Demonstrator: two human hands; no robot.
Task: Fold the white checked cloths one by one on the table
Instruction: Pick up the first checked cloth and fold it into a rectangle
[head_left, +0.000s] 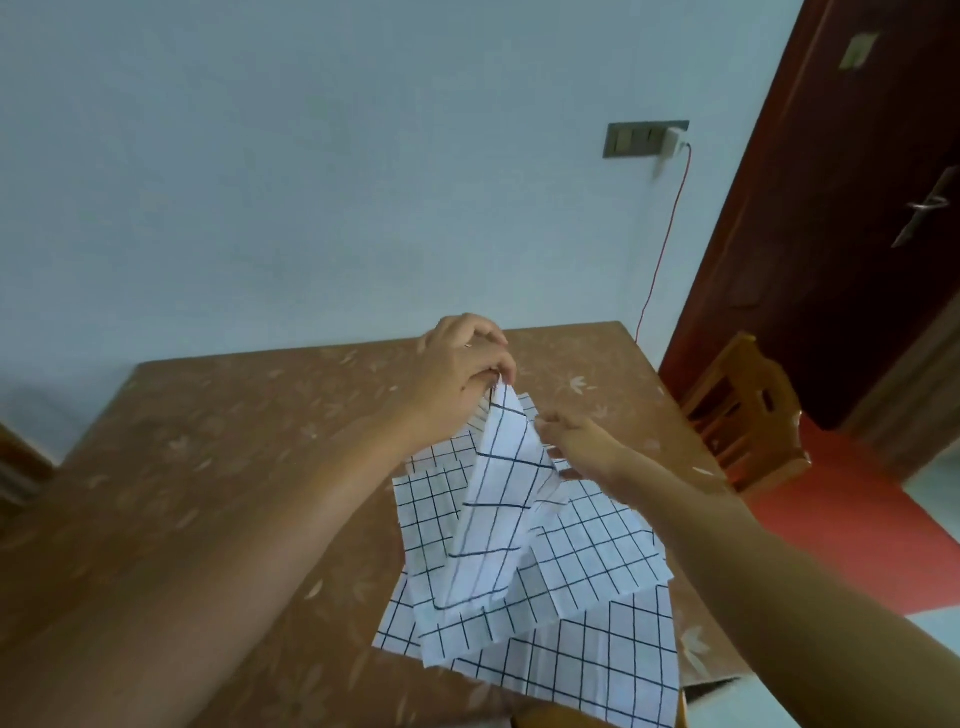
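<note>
**One checked cloth is being held up over the pile**

The left hand (462, 364) is pinching the top corner of a white cloth with dark blue checks (493, 499) and holding it up above the brown leaf-patterned table (234, 467). The right hand (579, 447) is gripping the right edge of the same cloth, a little lower. The lower end of the cloth is resting on a pile of other white checked cloths (597, 561), which is lying spread along the table's right side and reaching its near edge. A wooden chair (748, 415) is standing just beside the right edge.
</note>
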